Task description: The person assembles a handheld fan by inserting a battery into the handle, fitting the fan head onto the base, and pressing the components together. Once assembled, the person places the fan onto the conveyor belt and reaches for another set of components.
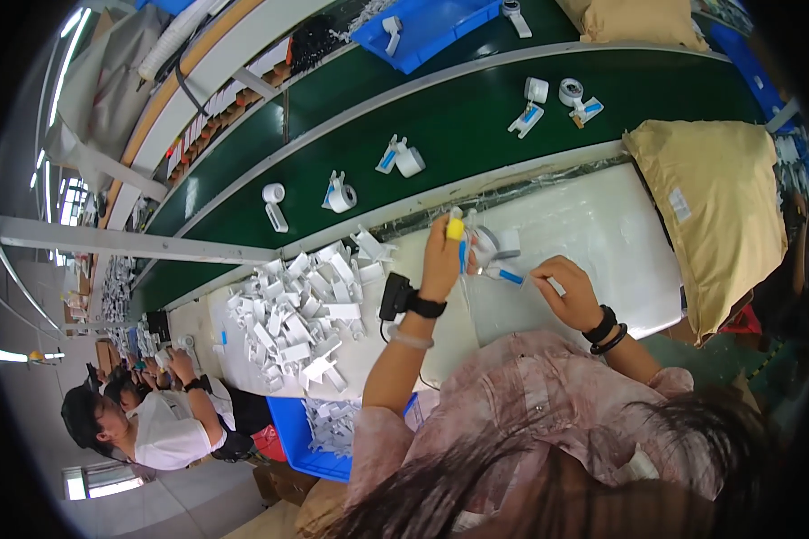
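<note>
My left hand (pixel 441 259) is closed at the near edge of a white round-headed device (pixel 486 241), its fingers partly hiding it. Something yellow (pixel 456 229) shows at its fingertips; whether it is a finger cover or a separate piece is unclear. Just right of there, a blue strip (pixel 511 277) sticks out from the device toward my right hand (pixel 569 292). That hand's thumb and fingers are curled together, and what they pinch, if anything, is too small to make out. To the left of my left forearm lies a heap of white plastic parts (pixel 301 310).
Beyond the bench (pixel 593 216) runs a green conveyor belt (pixel 476 126) carrying several white devices. A large tan bag (pixel 715 225) stands at the right. Below the heap is a blue bin (pixel 289 431) of white parts. A person (pixel 166 427) works at the left.
</note>
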### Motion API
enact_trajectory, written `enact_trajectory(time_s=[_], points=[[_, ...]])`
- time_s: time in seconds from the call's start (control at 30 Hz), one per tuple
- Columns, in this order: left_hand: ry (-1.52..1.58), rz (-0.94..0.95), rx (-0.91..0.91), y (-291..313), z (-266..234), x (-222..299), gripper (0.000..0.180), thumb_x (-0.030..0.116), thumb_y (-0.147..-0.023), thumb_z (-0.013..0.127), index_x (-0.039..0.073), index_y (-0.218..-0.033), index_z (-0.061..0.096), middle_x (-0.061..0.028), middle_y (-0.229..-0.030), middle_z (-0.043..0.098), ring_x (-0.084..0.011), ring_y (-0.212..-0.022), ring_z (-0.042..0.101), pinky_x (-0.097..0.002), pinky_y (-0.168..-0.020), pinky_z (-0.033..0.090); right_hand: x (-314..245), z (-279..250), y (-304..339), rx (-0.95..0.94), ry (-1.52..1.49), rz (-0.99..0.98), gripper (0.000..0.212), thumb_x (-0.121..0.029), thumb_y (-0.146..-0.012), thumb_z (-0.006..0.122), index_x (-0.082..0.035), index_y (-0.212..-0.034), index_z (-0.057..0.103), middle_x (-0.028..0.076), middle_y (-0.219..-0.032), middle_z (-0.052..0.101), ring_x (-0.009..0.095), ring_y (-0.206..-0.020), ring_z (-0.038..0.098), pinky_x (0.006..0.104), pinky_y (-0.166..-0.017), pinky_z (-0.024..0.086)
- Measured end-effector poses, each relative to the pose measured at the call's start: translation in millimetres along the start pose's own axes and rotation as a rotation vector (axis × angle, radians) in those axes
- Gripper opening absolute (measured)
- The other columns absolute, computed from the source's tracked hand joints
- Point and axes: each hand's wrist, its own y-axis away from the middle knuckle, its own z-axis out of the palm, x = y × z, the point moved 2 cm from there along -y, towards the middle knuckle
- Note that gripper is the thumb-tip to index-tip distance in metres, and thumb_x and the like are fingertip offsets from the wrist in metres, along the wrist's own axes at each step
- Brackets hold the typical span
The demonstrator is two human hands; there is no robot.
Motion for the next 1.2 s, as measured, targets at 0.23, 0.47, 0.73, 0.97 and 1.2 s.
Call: enact_trajectory(time_s=[0.23, 0.47, 0.73, 0.97, 1.2], points=[[0.02, 0.068, 0.163, -170.5, -33.9, -6.8, 0.022, 0.025, -0.101, 0.041, 0.005, -0.107, 0.048, -0.0096, -0.081, 0.061, -0.0182, -0.053, 0.06, -0.0304, -0.042, 0.049, 44.1, 2.6, 4.3, -0.021, 0.049, 0.201, 0.012, -0.002, -0.085, 0.063, -0.003, -0.096, 0.062, 0.013, -0.089, 0.062, 0.03, -0.078, 0.062, 0.0355, -0.067, 0.049], [-0.542, 0.306, 0.53, -191.2, -98.3, -92.3, 0.053, 0.007, -0.087, 0.061, -0.008, -0.133, 0.04, -0.0229, -0.121, 0.054, -0.034, -0.108, 0.056, -0.0383, -0.093, 0.045, 60.1, 29.6, -6.6, -0.141, 0.037, 0.237, 0.013, -0.003, -0.086, 0.061, -0.004, -0.098, 0.062, 0.013, -0.088, 0.062, 0.031, -0.078, 0.062, 0.0364, -0.067, 0.049], [-0.434, 0.095, 0.276, -20.9, -38.4, -125.9, 0.041, 0.003, -0.089, 0.058, -0.001, -0.129, 0.047, -0.0149, -0.123, 0.055, -0.0224, -0.112, 0.055, -0.0319, -0.094, 0.045, 67.3, 65.0, -43.2, -0.204, 0.27, -0.214, 0.028, -0.006, -0.075, 0.063, -0.011, -0.102, 0.064, 0.005, -0.108, 0.061, 0.027, -0.107, 0.056, 0.0404, -0.092, 0.042], [-0.294, -0.102, 0.259, 65.7, -7.3, -117.0, 0.04, -0.002, -0.088, 0.051, -0.001, -0.127, 0.046, -0.0132, -0.119, 0.057, -0.022, -0.108, 0.057, -0.0311, -0.092, 0.045, 94.0, 106.5, -64.0, -0.613, 0.435, -0.5, 0.013, -0.018, -0.075, 0.061, -0.017, -0.087, 0.066, 0.0, -0.084, 0.056, 0.02, -0.085, 0.056, 0.0351, -0.082, 0.041], [-0.095, -0.206, 0.109, 80.4, -7.4, -160.0, 0.044, -0.003, -0.085, 0.048, 0.0, -0.129, 0.044, -0.0101, -0.118, 0.056, -0.0173, -0.105, 0.057, -0.0263, -0.08, 0.047, 96.8, 107.4, -57.9, -0.619, 0.523, -0.435, 0.013, -0.018, -0.074, 0.063, -0.017, -0.087, 0.065, 0.0, -0.09, 0.059, 0.02, -0.092, 0.057, 0.0355, -0.083, 0.041]])
